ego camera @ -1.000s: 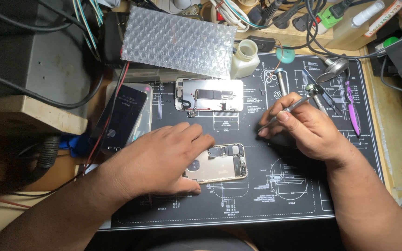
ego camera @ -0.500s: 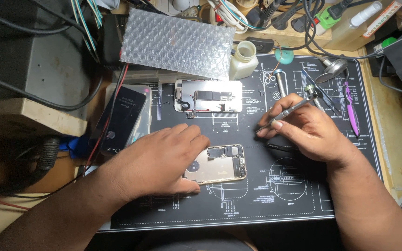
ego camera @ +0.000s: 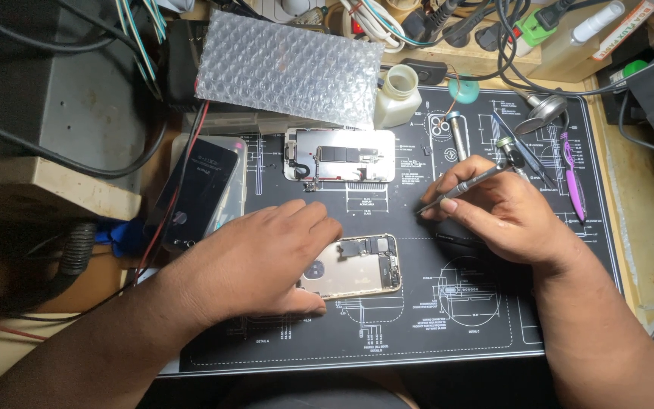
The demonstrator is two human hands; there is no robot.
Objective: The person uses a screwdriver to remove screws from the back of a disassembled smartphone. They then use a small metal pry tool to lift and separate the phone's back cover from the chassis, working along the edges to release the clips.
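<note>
Left hand: the left hand lies flat and spread over the opened phone body, fingers out, palm pressing it to the black work mat; nothing is gripped, only pinned.
Right hand: the right hand is closed round a slim screwdriver, pinched near the tip, the handle slanting up and away to the right.
Phone body: gold-edged, back open, boards and connectors showing at its right end, near the mat's middle and half hidden under the left palm.
Just changed: a second ago the screwdriver tip sat close in by the phone's upper right; now it hangs clear of it, above bare mat between the phone body and the detached screen panel.
Reading of that: I'd say the tool has come off the work, perhaps carrying a screw, though anything that small is too fine to make out.
Unchanged: left hand holds the same pinning spot; the phone body has not shifted.
Around: dark phone on a clear tray to the left, bubble wrap sheet above, white bottle beside it, purple tool at the mat's right edge, cables strewn along the back of the desk.
</note>
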